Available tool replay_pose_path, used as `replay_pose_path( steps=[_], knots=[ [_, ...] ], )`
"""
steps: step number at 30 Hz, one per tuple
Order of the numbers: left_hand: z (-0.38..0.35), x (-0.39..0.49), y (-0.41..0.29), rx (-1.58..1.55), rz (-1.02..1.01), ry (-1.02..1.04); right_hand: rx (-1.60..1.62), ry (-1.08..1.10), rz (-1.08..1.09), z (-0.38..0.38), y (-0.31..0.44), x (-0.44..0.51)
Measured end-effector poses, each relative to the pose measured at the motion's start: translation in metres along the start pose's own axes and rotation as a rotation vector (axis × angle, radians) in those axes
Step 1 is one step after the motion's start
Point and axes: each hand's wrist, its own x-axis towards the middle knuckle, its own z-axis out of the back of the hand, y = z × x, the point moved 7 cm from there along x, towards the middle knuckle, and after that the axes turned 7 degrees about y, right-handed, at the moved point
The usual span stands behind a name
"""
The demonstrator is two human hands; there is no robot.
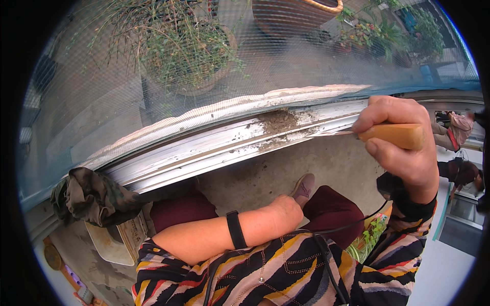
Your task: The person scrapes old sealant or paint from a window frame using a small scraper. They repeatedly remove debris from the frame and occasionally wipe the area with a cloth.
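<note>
My right hand (405, 141) grips the orange-brown wooden handle (394, 136) of a thin-bladed tool, possibly a scraper. Its narrow metal blade (333, 133) points left and lies along the front edge of a white sliding-window track (214, 141). Brown dirt (281, 120) is caked on the rails left of the blade tip, with smaller crumbs around it. Across my lap rests my left forearm; only the back of my left hand (285, 212) shows, the fingers being hidden. A crumpled camouflage cloth (95, 197) hangs over the track's left end.
A mesh screen (115, 95) rises behind the track, with potted plants (187, 57) beyond. Under the cloth stands a dirty whitish plastic container (115, 244). A leafy plant (369, 237) is by my right knee. Reflected-looking figures of people (457, 130) appear at far right.
</note>
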Motion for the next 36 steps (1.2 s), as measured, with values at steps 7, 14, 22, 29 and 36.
replay_pose_path(
  steps=[7, 14, 22, 29, 36],
  knots=[
    [0.000, 0.003, 0.002, -0.035, -0.017, -0.053, 0.110, -0.001, 0.073, -0.024, 0.011, 0.006],
    [0.004, 0.000, 0.000, -0.047, -0.008, -0.051, 0.178, 0.000, -0.052, -0.018, 0.012, 0.011],
    [0.007, -0.004, -0.002, -0.042, -0.009, -0.001, 0.081, -0.025, 0.169, -0.023, 0.029, 0.017],
    [0.006, -0.007, -0.004, -0.036, -0.007, 0.008, -0.141, -0.076, 0.174, -0.027, 0.034, 0.010],
    [0.008, -0.010, -0.004, -0.050, 0.004, -0.015, -0.077, -0.140, -0.008, 0.001, 0.013, -0.018]
  ],
)
